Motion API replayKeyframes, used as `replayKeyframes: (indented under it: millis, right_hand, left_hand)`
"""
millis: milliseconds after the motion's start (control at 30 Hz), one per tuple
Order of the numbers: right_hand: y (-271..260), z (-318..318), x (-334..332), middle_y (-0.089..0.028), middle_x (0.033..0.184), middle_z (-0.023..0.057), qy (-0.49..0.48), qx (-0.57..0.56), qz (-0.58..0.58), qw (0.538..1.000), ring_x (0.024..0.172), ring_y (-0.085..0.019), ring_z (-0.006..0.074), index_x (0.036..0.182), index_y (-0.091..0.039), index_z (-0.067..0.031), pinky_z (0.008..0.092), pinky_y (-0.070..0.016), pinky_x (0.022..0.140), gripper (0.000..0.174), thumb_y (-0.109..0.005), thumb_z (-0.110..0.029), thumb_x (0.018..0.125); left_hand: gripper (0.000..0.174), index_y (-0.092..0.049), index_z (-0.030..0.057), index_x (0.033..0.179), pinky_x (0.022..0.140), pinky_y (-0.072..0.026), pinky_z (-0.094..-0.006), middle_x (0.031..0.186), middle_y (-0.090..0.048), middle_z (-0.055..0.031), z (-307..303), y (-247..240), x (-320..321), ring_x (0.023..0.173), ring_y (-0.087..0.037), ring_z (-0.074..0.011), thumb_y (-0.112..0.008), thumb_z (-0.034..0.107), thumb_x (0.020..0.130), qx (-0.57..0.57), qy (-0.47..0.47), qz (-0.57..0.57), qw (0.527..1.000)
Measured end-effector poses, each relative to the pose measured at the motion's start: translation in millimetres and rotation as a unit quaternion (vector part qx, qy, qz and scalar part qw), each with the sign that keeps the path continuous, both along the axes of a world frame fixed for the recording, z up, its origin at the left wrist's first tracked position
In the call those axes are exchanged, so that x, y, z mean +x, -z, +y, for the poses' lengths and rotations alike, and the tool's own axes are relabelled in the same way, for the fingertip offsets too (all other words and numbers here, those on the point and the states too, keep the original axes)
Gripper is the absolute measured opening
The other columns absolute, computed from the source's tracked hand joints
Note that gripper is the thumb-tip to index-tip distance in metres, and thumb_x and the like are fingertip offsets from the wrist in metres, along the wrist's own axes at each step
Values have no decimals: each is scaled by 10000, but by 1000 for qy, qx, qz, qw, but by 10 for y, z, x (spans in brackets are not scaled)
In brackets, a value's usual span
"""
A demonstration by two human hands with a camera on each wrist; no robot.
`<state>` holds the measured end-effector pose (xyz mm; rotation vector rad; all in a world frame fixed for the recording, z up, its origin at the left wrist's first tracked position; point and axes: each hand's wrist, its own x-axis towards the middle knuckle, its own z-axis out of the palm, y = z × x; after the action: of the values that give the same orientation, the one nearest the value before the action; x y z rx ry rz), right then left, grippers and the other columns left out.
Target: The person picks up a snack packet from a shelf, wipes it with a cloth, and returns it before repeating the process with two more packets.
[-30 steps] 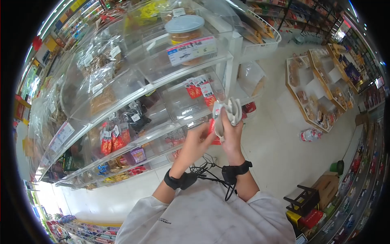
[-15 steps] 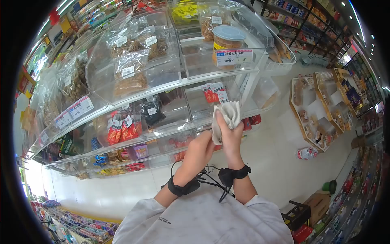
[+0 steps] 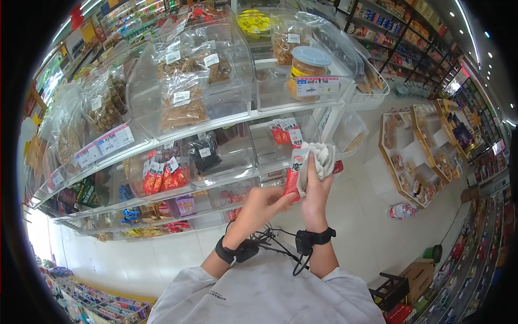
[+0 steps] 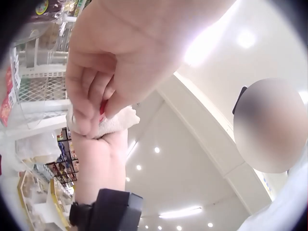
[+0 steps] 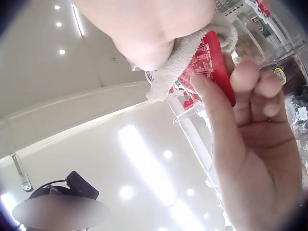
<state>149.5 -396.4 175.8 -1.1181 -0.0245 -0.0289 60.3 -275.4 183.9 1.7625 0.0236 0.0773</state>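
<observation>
A red and white packet (image 3: 294, 174) stands tilted between the two hands in the head view. The left hand (image 3: 264, 204) pinches its lower edge with thumb and fingers. Bunched in the right hand (image 3: 315, 201) is a whitish cloth (image 3: 321, 161), which lies against the packet's right side. From the right wrist, the left thumb shows on the red packet (image 5: 211, 67), with the cloth (image 5: 175, 67) along its other edge. In the left wrist view the left hand (image 4: 120, 57) covers most of the packet.
Clear shelf bins (image 3: 216, 170) hold red packets (image 3: 164, 175), a black bag (image 3: 204, 153) and bagged dried food (image 3: 183, 105). A blue-lidded jar (image 3: 310, 65) stands on the upper shelf. Wooden display trays (image 3: 402, 162) and a wrapped bottle bundle (image 3: 402, 210) are at the right.
The packet, hidden behind the hands half a second ago, now shows its front. Both hands have shifted slightly, the cloth a little to the right, and the left fingers have opened out along the packet's edge.
</observation>
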Motion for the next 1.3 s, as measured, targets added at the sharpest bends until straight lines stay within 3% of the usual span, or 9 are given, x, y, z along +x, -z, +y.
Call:
replayKeyframes:
  millis: [133, 333, 433, 500, 867, 900, 1133, 1233, 1300]
  right_hand:
    - [-37, -28, -84, -674, 1125, 65, -91, -85, -7, 992, 968, -645, 113, 1215, -619, 18, 278, -513, 837, 342, -710, -170, 943]
    - [-14, -59, -172, -705, 1030, 80, -147, -154, -28, 977, 915, -653, 106, 1156, -661, 31, 253, -513, 801, 325, -736, -178, 918]
    - [157, -98, -144, -718, 963, 81, -171, -287, -90, 938, 862, -657, 100, 1121, -672, 57, 266, -523, 775, 307, -717, -182, 934]
    - [187, -16, -225, -729, 919, 103, -177, -264, -114, 941, 844, -665, 100, 1073, -695, 47, 291, -526, 730, 274, -720, -183, 926]
    - [43, 65, -192, -707, 1095, 77, -328, -217, -32, 919, 960, -643, 107, 1270, -602, 44, 279, -512, 856, 465, -741, -225, 917]
    - [104, 116, -193, -711, 1085, 75, -284, -203, -44, 936, 954, -644, 108, 1286, -601, 42, 281, -510, 862, 478, -744, -224, 915]
    - [38, 303, -273, -703, 1063, 62, -254, -201, 64, 944, 980, -632, 100, 1187, -654, 36, 276, -505, 841, 433, -758, -276, 905]
    - [-67, 379, -293, -694, 1037, 60, -331, -214, 36, 918, 961, -624, 97, 1147, -661, 31, 288, -507, 824, 428, -760, -309, 906]
    - [117, 398, -272, -709, 1032, 85, -290, -260, 16, 921, 941, -661, 151, 1142, -657, 35, 295, -505, 816, 379, -754, -236, 896]
  left_hand:
    - [289, -691, -74, 901, 636, -557, -275, 719, -712, -77, -27, 73, -21, 669, -674, -102, -648, 201, 979, -81, -34, -11, 996]
    - [242, -675, -47, 939, 613, -488, -215, 708, -668, -17, 220, 65, 36, 678, -639, -72, -621, 182, 995, -26, -90, -52, 994]
    - [259, -709, -14, 974, 533, -349, -201, 666, -571, 58, 375, -71, 77, 602, -471, -18, -665, 241, 975, -129, -110, -30, 985]
    - [264, -731, 14, 985, 492, -252, -211, 667, -510, 98, 395, -64, 85, 576, -374, 8, -672, 270, 977, -173, -113, 7, 978]
    - [266, -746, 9, 1054, 503, -367, -174, 692, -629, 50, 657, 12, -18, 582, -526, 0, -691, 253, 962, -198, -200, -24, 959]
    - [268, -745, 8, 1058, 505, -382, -170, 701, -637, 45, 662, -31, -51, 588, -543, -3, -689, 252, 964, -205, -209, -20, 956]
    - [278, -716, 6, 1115, 494, -404, -170, 705, -643, 25, 692, -12, -160, 571, -568, -21, -668, 244, 979, -233, -245, -30, 941]
    - [272, -691, -6, 1154, 453, -374, -181, 677, -630, 16, 752, 58, -187, 526, -543, -23, -659, 206, 985, -237, -241, -30, 941]
    - [308, -660, -10, 1205, 454, -382, -185, 718, -640, 9, 816, 36, -195, 533, -553, -34, -664, 201, 982, -227, -240, -41, 943]
